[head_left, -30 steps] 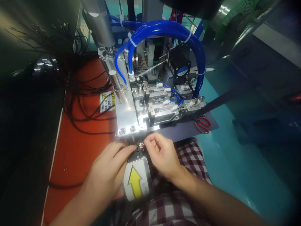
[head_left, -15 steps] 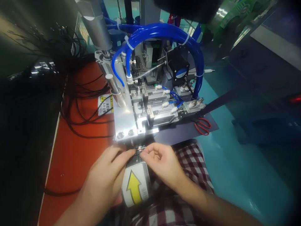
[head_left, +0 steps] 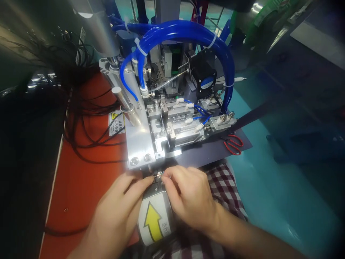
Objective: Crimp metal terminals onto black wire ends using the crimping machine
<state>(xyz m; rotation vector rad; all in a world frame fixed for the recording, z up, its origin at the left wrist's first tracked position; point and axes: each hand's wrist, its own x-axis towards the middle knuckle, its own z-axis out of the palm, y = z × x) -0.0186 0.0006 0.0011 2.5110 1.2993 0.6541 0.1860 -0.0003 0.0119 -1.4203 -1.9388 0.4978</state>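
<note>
- Basically, your small pale shiny piece with fine wires (head_left: 159, 175) sits at the narrow black metal fixture (head_left: 156, 187), between your fingertips, just in front of the silver metal press plate (head_left: 138, 147).
- Your right hand (head_left: 192, 198): thumb and index together, apparently pinched on the piece's right end.
- Your left hand (head_left: 122, 199): fingertips at its left side; can't tell whether they clamp it or just steady it.
- Progress: looks mid-handling. Done: piece is at the fixture. Not yet: neither hand is off it. Seated or not, can't tell; your fingers cover too much.
- Versus half a second ago: your right hand has rolled over further, knuckles up, and hides the coloured wire ends that showed then. Your left hand keeps its place by the fixture. Whole view has shifted a little.
- Nearest you: white plate with a yellow arrow (head_left: 152, 221), just below the fixture.
- Further out: thick looped blue plastic hoses (head_left: 183, 30) above the machine, red-handled cutting tool (head_left: 233, 144) to the right, orange-red work surface (head_left: 81, 180) to the left.
</note>
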